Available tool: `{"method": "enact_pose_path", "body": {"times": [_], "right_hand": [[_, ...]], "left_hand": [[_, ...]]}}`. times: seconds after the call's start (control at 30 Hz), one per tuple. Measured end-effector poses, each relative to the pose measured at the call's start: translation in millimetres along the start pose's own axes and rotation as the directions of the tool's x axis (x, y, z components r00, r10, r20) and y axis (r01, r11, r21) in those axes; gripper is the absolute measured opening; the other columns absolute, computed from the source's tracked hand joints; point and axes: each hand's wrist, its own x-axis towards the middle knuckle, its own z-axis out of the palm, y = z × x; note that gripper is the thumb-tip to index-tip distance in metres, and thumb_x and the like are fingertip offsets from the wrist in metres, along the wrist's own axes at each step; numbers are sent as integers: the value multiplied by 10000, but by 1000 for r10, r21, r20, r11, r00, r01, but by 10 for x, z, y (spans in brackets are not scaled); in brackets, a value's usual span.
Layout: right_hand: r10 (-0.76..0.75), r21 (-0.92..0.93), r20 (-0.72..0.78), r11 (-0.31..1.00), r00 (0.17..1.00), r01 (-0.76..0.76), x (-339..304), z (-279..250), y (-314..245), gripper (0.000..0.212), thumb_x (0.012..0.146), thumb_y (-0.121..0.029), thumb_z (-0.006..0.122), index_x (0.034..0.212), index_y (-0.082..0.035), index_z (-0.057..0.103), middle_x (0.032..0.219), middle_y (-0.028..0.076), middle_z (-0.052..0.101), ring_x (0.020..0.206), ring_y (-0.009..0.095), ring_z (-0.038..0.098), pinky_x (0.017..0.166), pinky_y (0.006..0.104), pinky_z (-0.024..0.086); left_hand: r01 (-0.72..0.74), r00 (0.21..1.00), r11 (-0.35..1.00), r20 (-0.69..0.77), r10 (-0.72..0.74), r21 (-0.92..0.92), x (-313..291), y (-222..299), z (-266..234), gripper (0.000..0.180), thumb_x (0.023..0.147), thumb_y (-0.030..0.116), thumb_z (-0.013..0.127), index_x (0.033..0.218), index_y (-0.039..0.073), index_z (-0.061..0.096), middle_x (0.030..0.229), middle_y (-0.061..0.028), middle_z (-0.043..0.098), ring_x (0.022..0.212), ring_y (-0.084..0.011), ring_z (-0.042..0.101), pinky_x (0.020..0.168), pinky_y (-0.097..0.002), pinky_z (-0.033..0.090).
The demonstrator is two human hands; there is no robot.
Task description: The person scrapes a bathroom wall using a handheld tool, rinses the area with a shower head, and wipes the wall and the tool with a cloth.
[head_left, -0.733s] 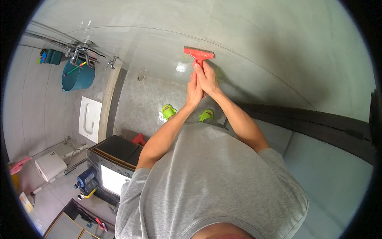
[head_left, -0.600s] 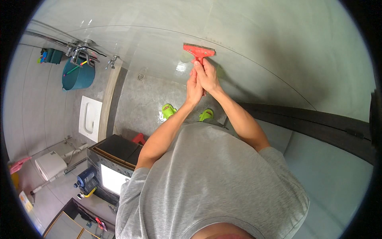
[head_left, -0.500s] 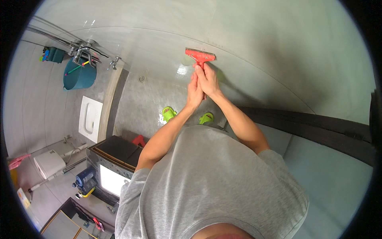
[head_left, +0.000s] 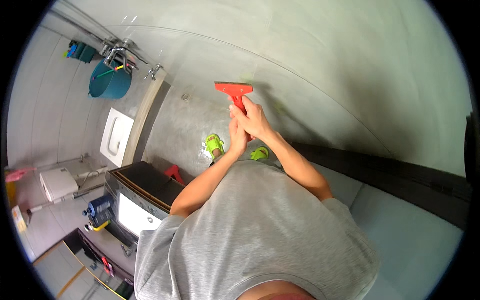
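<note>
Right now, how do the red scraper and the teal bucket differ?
The red scraper has a wide, flat head on a handle; the teal bucket is round and open-topped. The left hand and right hand hold the scraper, while neither touches the bucket. Both stand out against grey surroundings.

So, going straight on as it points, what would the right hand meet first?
Past the red scraper it grips, the right hand would probably meet the grey tiled wall; depth is unclear.
</note>
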Motion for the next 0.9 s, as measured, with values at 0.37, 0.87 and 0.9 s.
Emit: {"method": "enact_pose_path", "body": {"times": [0.37,0.87,0.9], "right_hand": [[-47,162,136,987,990,24,-347,-198,14,387,948,-187,577,1280,0,508,959,105,678,836,145,642,765,304,516],[40,455,236,878,971,-147,-1061,-1338,-395,556,997,-151,438,1480,37,237,1051,174,650,955,183,626,870,308,494],[78,455,224,873,971,-175,-1127,-1405,-481,555,994,-150,441,1478,38,243,1052,172,650,955,184,626,876,311,492]], "left_hand": [[84,994,996,69,-81,-32,-384,-7,62,399,1026,409,378,1025,36,518,688,-52,557,464,-133,526,406,-257,438],[542,655,840,615,-439,23,-642,484,1008,581,1018,542,270,1283,67,473,1004,-132,641,918,-246,629,874,-373,492],[466,678,878,593,-435,111,-635,525,1058,567,1021,527,289,1266,58,495,1017,-122,642,926,-232,627,883,-369,486]]}}
